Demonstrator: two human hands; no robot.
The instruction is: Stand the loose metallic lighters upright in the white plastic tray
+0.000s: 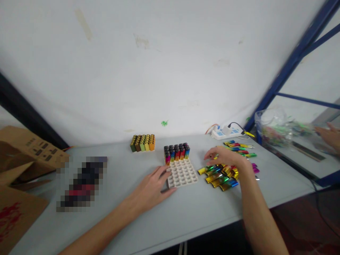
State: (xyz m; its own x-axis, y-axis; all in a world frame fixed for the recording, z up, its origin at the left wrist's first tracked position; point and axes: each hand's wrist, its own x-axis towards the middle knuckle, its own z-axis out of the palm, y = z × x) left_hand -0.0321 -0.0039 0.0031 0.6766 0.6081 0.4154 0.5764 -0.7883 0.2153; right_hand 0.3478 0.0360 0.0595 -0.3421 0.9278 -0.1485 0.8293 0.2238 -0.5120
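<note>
My left hand (152, 187) lies at the left edge of a white gridded tray (183, 174), fingers apart and touching its side, thumb by the front corner. Shiny multicoloured lighters (177, 154) with black tops stand upright in the tray's far rows; the nearer sockets hold nothing. To the right, my right hand (221, 156) hovers over a loose pile of metallic lighters (221, 180) with its fingers curled together. A small gold-and-dark bit, apparently a lighter, shows between those fingers; most of it is hidden.
A block of green, brown and orange lighters (142, 142) stands near the wall. A power strip (228, 132) with cables sits behind the pile. Cardboard boxes (29, 152) and a blurred-out item (83, 184) are at left. Beyond the blue frame (289, 63), another person's hand (328, 134) shows near plastic bags.
</note>
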